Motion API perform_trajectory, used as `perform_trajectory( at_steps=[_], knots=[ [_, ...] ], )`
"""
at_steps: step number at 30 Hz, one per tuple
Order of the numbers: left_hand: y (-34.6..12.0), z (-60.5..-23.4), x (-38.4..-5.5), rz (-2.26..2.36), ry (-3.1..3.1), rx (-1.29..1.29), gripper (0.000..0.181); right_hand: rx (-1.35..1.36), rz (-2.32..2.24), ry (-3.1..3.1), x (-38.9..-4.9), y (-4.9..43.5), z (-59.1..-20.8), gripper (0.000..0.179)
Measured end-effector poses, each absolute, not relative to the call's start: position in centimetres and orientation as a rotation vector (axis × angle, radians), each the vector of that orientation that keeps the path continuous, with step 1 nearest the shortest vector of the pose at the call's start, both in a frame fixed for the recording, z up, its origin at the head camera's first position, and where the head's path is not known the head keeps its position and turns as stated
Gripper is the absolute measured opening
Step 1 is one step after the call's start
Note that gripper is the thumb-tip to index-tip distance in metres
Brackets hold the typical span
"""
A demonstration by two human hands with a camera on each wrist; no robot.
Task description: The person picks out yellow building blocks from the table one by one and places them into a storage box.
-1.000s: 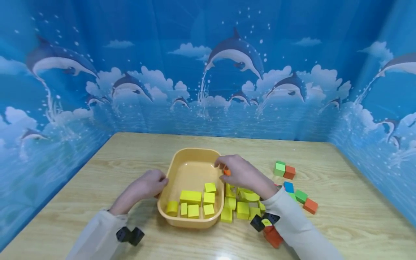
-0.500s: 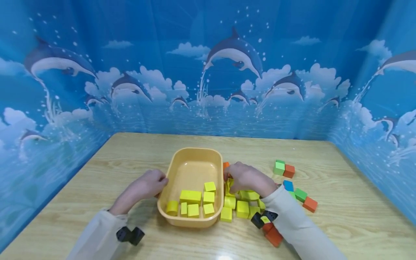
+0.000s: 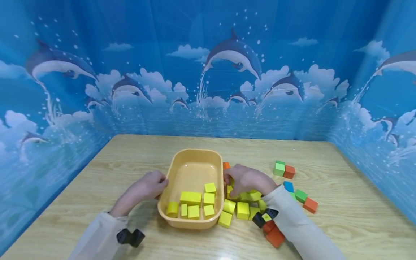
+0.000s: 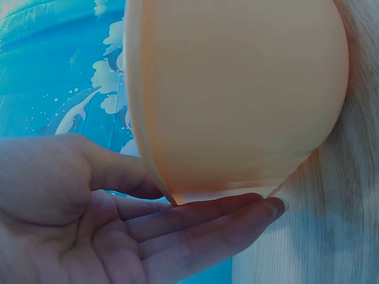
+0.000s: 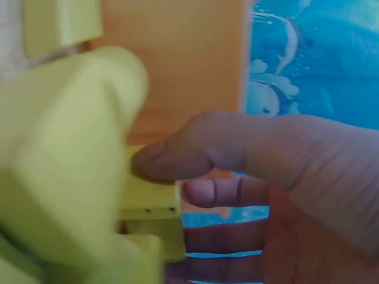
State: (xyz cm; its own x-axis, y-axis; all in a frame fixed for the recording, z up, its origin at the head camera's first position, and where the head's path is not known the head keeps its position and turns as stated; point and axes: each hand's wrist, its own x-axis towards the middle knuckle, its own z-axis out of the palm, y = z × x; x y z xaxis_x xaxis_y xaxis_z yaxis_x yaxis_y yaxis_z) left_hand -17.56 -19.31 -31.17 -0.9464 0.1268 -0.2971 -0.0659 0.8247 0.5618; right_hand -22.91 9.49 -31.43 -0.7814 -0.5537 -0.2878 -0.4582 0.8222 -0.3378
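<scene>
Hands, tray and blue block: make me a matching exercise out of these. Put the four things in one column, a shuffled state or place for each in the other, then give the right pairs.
Things:
1. Left hand
2. Right hand
3. Tray
4. Blue block

States and places:
A. Touching a yellow block outside the tray
B. Lying near a green block, no hand on it
C. Gripping the tray
D. Has several yellow blocks inside

Pairs: 1-C, 2-A, 3-D, 4-B
</scene>
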Motion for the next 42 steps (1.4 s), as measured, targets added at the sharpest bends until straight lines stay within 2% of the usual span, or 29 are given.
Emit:
perform_trajectory(
  at_steps=[8, 14, 20, 28, 33, 42],
  knots=[
    [-19.2, -30.6, -17.7, 0.836, 2.689, 0.057, 0.028, -0.891, -0.610, 2.772, -22.9, 10.8, -29.1, 0.038],
    [-19.3, -30.8, -17.7, 0.837, 2.688, 0.054, 0.028, -1.169, -0.903, 2.747, -23.0, 9.2, -30.2, 0.049],
    [-19.2, -30.9, -17.7, 0.826, 2.690, 0.043, 0.028, -1.270, -0.990, 2.780, -22.2, 6.0, -32.4, 0.044],
    [-19.4, -30.9, -17.7, 0.833, 2.701, 0.077, 0.028, -1.299, -1.183, 2.670, -20.4, 1.5, -33.5, 0.040],
    [-19.4, -30.9, -17.5, 0.846, 2.702, 0.086, 0.028, -1.295, -1.076, 2.710, -19.9, -0.4, -33.8, 0.039],
    [-19.4, -31.2, -17.6, 0.840, 2.706, 0.108, 0.026, -1.359, -0.501, 2.831, -19.2, -1.2, -34.9, 0.035]
  ],
)
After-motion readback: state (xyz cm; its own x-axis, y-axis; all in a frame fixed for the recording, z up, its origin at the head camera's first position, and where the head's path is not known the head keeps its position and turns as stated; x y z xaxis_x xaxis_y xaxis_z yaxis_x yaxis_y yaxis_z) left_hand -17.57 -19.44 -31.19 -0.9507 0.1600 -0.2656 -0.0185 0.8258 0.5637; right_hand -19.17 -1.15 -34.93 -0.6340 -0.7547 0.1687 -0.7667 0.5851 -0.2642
